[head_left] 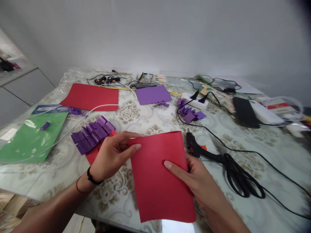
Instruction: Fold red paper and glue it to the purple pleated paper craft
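A red paper sheet (157, 174) is held over the table's near edge by both hands. My left hand (114, 153) pinches its upper left corner, thumb and fingers closed on the edge. My right hand (194, 178) grips the sheet's right side, thumb lying flat on top and fingers underneath. A row of folded purple paper pieces (92, 134) lies just left of my left hand, on another red piece.
A black glue gun (194, 147) with a coiled cord (240, 181) lies right of the sheet. Further back are a red sheet (91, 96), a purple sheet (153, 94), more purple folds (190, 113), a power strip (194, 101) and a phone (245, 111). A green sheet (31, 136) lies left.
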`<state>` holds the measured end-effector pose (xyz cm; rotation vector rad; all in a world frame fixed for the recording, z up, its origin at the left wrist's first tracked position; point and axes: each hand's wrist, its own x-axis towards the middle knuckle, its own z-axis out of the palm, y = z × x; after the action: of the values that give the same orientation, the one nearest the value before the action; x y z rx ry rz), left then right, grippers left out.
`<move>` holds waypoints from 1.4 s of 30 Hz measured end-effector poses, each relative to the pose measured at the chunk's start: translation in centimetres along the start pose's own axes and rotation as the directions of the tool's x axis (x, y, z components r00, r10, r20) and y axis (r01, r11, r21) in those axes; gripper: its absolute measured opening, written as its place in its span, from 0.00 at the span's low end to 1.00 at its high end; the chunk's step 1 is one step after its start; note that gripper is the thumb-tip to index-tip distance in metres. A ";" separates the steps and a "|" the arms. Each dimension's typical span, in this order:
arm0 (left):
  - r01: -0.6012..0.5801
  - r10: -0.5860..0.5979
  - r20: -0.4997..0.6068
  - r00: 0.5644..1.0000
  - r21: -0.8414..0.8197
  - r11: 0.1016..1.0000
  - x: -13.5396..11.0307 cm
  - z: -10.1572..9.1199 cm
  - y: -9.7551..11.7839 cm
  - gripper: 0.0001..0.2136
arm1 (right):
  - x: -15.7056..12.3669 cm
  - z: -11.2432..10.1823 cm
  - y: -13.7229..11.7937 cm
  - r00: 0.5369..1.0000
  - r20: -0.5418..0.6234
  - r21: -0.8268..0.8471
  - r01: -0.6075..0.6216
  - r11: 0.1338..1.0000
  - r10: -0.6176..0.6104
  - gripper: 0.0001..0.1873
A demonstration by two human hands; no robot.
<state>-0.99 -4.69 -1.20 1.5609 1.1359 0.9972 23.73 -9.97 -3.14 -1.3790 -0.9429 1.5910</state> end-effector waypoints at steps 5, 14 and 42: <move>-0.010 0.010 0.012 1.000 0.009 1.000 -0.2 0.3 -0.2 0.11 | 0.1 -0.2 0.0 0.996 -0.008 -0.030 0.085 0.996 -0.085 0.27; 0.028 -0.028 0.044 0.999 0.009 1.000 -0.3 0.3 -0.3 0.14 | 0.4 -0.3 0.3 0.999 -0.033 0.016 -0.040 0.999 0.040 0.25; 0.001 -0.002 0.181 0.984 0.008 1.000 0.1 0.2 0.2 0.15 | 0.1 0.0 0.3 0.999 -0.045 -0.032 0.013 0.999 -0.014 0.23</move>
<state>-0.78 -4.69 -1.06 1.6215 1.0158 0.8318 23.66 -9.96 -3.44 -1.4212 -0.9519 1.5345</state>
